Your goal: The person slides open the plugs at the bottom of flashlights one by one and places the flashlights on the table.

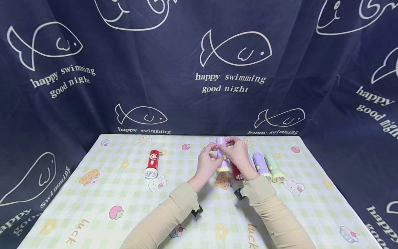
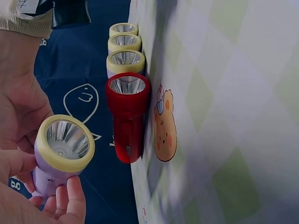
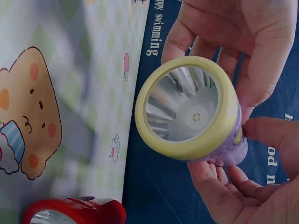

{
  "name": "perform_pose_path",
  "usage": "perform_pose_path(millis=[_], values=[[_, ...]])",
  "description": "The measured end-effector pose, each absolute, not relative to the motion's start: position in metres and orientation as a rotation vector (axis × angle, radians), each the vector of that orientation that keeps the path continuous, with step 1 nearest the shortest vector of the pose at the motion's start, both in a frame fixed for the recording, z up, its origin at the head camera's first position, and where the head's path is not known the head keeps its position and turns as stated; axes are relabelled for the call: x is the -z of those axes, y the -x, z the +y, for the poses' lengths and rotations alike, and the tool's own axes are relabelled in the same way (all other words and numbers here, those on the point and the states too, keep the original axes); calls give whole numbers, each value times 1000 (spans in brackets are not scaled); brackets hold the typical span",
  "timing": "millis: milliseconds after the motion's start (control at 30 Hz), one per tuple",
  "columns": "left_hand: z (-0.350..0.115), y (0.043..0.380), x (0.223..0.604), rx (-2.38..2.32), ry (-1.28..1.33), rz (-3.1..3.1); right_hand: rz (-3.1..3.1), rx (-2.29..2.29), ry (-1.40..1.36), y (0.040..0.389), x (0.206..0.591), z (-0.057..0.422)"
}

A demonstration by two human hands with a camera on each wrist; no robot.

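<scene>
Both hands hold a purple flashlight (image 1: 223, 165) with a pale yellow head, raised over the back of the table. Its lens end faces the person. On one side my left hand (image 1: 207, 162) grips the barrel between thumb and fingers. My right hand (image 1: 237, 152) holds it from the other side, its thumb at the yellow switch (image 3: 238, 136) in the right wrist view. Under the right forearm lies a red flashlight (image 2: 128, 126), mostly hidden in the head view.
Right of the red one, a row holds two purple flashlights, one (image 1: 260, 162) plainly visible, and a green flashlight (image 1: 273, 166). Farther left lies another red flashlight (image 1: 152, 164) with plug prongs sticking out. A checked cloth (image 1: 93, 200) covers the table; a dark blue curtain (image 1: 180, 86) hangs behind.
</scene>
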State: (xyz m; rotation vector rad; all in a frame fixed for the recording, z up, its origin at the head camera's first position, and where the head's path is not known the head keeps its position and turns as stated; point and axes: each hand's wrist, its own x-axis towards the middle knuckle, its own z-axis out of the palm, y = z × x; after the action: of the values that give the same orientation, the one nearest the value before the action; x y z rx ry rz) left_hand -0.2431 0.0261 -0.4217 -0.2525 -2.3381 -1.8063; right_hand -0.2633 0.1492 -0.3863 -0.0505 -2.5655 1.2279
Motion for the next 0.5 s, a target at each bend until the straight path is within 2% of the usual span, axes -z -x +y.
perform_pose_path(millis=[500], values=[[16, 242, 416, 1867, 281, -2242, -2475, -1347, 39, 255, 381, 149]])
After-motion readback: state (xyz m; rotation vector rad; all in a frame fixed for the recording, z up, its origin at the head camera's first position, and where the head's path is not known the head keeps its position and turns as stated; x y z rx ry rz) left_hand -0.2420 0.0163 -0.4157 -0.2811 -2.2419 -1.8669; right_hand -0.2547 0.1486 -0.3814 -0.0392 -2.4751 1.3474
